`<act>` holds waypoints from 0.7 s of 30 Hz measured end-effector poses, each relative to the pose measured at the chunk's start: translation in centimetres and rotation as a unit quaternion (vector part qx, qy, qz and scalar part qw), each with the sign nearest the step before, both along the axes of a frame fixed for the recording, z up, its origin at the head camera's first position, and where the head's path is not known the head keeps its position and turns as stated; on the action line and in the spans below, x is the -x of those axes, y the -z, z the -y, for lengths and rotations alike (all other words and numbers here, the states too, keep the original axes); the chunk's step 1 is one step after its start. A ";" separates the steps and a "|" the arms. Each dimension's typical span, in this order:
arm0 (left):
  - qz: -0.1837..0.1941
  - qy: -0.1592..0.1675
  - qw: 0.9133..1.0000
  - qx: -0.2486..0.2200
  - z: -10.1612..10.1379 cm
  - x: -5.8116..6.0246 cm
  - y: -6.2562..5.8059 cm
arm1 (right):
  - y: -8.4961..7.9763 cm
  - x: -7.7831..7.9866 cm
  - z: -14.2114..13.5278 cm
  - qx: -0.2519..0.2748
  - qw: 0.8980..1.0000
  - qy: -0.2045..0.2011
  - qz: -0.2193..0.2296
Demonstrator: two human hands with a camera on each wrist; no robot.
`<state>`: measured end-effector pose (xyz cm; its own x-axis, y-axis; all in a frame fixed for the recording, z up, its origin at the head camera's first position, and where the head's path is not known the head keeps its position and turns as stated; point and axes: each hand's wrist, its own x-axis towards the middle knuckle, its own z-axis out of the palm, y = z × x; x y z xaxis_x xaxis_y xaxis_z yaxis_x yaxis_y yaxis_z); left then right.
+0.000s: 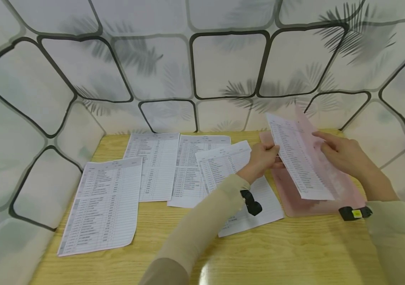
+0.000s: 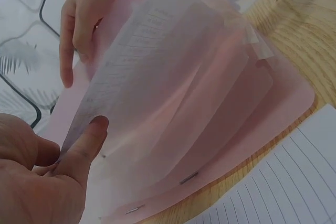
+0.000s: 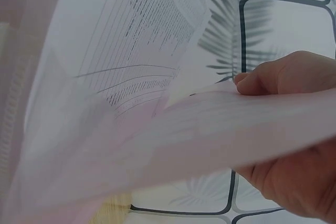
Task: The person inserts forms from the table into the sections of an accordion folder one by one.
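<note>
My left hand [image 1: 262, 158] pinches the left edge of a printed sheet [image 1: 293, 154] between thumb and fingers. The sheet stands tilted up over a translucent pink folder [image 1: 289, 198] at the table's right side. My right hand [image 1: 346, 156] holds the folder's raised pink cover [image 1: 307, 118]; in the right wrist view the thumb [image 3: 249, 85] lies on one face and the other fingers are behind it. Seen from the left wrist, the sheet lies against the folder's pink leaves [image 2: 220, 114], which fan apart. Staples [image 2: 189, 178] show along the folder's edge.
Several printed list sheets lie on the wooden table [image 1: 166, 237]: one at the left [image 1: 104, 206], others overlapping in the middle, and a sheet [image 1: 259, 206] under my left forearm. A patterned wall [image 1: 229, 65] rises behind the table. Black devices [image 1: 250, 202] sit on both wrists.
</note>
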<state>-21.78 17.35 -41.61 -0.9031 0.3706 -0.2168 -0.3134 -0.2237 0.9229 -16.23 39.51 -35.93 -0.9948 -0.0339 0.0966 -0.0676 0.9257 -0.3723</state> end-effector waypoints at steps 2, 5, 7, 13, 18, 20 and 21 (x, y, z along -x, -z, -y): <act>0.002 0.001 1.000 -0.003 -0.2 0.0 0.2 | 0.0 0.0 0.0 0.001 1.000 0.001 0.001; 0.010 0.002 1.000 -0.009 -0.3 0.1 0.3 | 0.0 0.0 0.0 0.002 1.000 0.000 0.000; 0.013 0.005 1.000 -0.013 -0.4 0.1 0.3 | 0.0 0.0 0.1 0.003 1.000 0.000 -0.001; 0.018 0.014 1.000 -0.011 -0.6 0.2 0.5 | -0.1 -0.1 0.1 0.003 1.000 0.004 -0.006; 0.023 0.025 0.999 -0.005 -0.9 0.1 0.6 | -0.1 -0.1 0.3 0.008 1.000 0.006 -0.003; 0.025 0.027 0.999 -0.003 -1.0 0.1 0.6 | -0.1 0.0 0.4 0.010 1.000 0.008 0.001; 0.026 0.027 0.999 -0.003 -1.1 0.0 0.5 | -0.1 0.0 0.4 0.011 1.000 0.008 0.001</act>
